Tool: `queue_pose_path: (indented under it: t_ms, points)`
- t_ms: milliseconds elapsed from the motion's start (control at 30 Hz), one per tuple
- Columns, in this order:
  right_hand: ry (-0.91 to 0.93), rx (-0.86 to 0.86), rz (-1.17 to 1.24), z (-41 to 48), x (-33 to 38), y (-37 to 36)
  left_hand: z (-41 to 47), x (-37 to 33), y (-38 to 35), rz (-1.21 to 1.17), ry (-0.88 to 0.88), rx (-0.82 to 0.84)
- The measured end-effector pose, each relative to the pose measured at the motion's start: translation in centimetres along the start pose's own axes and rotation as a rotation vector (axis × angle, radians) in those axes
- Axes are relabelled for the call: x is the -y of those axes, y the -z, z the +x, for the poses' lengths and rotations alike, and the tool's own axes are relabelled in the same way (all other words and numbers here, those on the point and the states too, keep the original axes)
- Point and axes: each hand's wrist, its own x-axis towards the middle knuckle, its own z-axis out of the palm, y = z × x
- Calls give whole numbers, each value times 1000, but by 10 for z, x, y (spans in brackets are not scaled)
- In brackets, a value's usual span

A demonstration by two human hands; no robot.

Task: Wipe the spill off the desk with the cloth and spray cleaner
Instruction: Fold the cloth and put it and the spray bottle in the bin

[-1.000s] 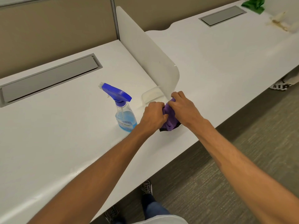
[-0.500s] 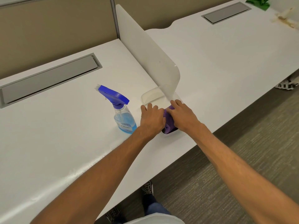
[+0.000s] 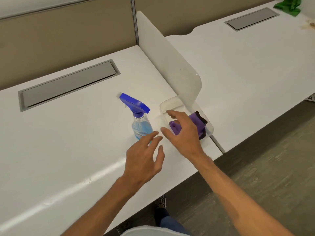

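Note:
A folded purple cloth (image 3: 198, 124) lies in a clear plastic tray (image 3: 167, 103) at the near right corner of the white desk (image 3: 68, 142). Just left of the tray stands a spray bottle (image 3: 140, 122) with a blue trigger head and pale blue liquid. My right hand (image 3: 183, 133) hovers open over the tray's near left side, partly covering the cloth. My left hand (image 3: 144, 159) is open too, fingers spread, above the desk just in front of the bottle. Neither hand holds anything. A brownish spill (image 3: 308, 24) marks the neighbouring desk at the far right.
A white divider panel (image 3: 170, 62) stands between this desk and the neighbouring desk (image 3: 247, 65). A grey cable hatch (image 3: 68, 84) is set into each desk. A green cloth (image 3: 288, 5) lies at the far right. Carpet floor runs along the desks' near edge.
Both hands pressed the purple cloth into the tray, then let go and drew back toward me with fingers spread. The cloth stays in the tray.

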Motion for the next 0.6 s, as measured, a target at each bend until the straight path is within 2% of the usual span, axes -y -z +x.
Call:
queue_pose_path:
  t_ms: [100,167,400,600]
  points:
    - [-23,109,87,0,20,-37,-23,32,14,39,82,-82]
    - [-48,107,184,2,32,-58,-28,50,19,68,164,-96]
    - [-138,-130,359,12,53,-108,-24,85,22,234,279,26]
    - [-129,-243,330,21,52,-105,-24,90,20,220,341,74]
